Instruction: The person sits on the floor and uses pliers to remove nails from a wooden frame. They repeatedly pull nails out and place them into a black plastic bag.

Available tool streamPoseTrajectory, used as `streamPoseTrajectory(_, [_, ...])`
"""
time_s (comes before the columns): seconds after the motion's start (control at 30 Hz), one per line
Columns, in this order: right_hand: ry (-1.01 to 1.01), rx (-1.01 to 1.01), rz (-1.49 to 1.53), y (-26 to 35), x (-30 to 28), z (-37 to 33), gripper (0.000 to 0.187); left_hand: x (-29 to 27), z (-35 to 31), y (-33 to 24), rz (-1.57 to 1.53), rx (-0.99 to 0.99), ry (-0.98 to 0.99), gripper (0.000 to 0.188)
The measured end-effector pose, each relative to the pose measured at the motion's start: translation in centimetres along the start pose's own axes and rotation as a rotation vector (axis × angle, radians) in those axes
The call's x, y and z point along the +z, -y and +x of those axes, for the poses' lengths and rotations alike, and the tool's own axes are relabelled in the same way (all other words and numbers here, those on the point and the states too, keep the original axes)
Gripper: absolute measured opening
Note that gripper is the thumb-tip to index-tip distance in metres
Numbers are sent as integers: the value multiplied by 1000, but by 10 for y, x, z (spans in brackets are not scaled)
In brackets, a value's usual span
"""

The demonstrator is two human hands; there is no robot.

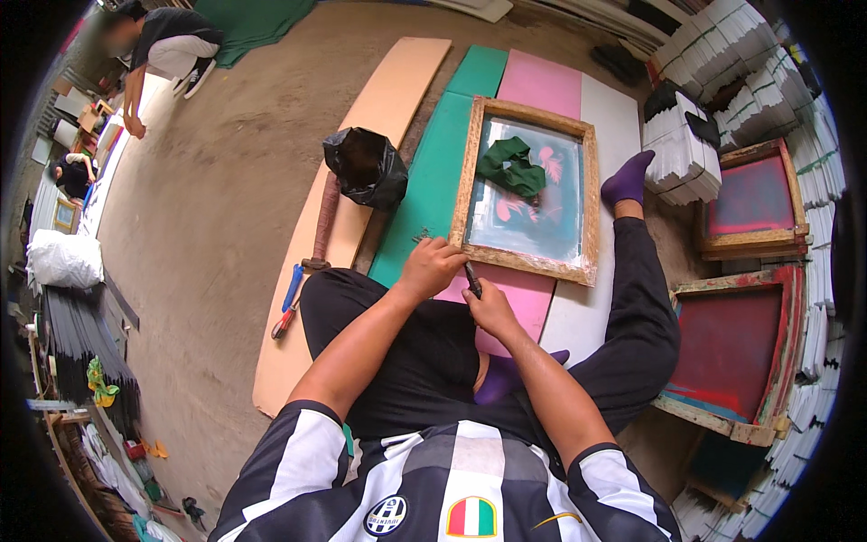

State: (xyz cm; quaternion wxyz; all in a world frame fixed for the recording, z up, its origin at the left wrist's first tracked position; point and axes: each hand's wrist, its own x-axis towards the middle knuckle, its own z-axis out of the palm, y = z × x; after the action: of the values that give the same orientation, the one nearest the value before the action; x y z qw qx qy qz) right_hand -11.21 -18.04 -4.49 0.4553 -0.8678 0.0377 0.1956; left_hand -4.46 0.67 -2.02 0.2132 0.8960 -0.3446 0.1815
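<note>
A wooden-framed printing screen lies flat before me, with pale leaf shapes on its mesh and a crumpled dark green cloth on top. My left hand is closed by the frame's near left corner, its fingertips pinched; whatever they hold is hidden. Just to the right, my right hand grips a slim dark hand tool whose tip points toward the corner; its exact kind is unclear. Small dark metal bits lie on the green board beside my left hand.
Coloured boards lie under the screen. At left are a black plastic bag, a hammer, a blue-handled tool and a red-handled tool. More screens and paper stacks stand right. Another person crouches far left.
</note>
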Motion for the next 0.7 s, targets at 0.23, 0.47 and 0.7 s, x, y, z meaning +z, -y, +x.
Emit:
streamPoseTrajectory(0.23, [296,138,192,22,-11,12,24,-4,-8,19,113,19,36,3])
streamPoseTrajectory(0.47, [453,286,435,28,-19,16,33,-7,-5,26,110,-42,72,7])
streamPoseTrajectory(0.7, [299,416,540,18,-25,5,31,-3,-12,44,224,-543,248,22])
